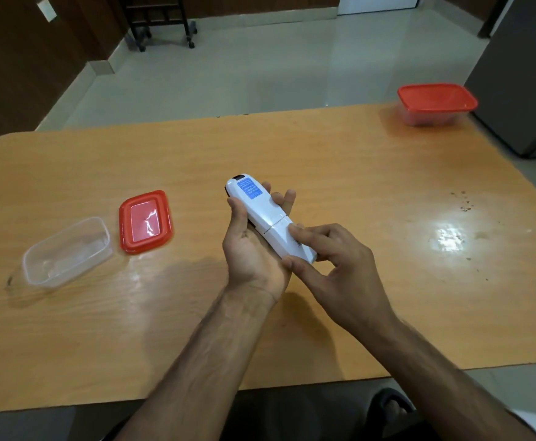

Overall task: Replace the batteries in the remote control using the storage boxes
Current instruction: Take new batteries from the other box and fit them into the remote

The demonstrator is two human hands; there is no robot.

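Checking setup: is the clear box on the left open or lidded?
Open: the clear box has no lid; a red lid lies beside it.

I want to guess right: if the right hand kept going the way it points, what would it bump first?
The remote control. The right hand's fingers and thumb pinch its near end, while the left hand holds it.

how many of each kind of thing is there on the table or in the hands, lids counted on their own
storage boxes: 2 (open clear box, closed box)
red lids: 2 (loose lid, fitted lid on the closed box)
remote control: 1
total: 5
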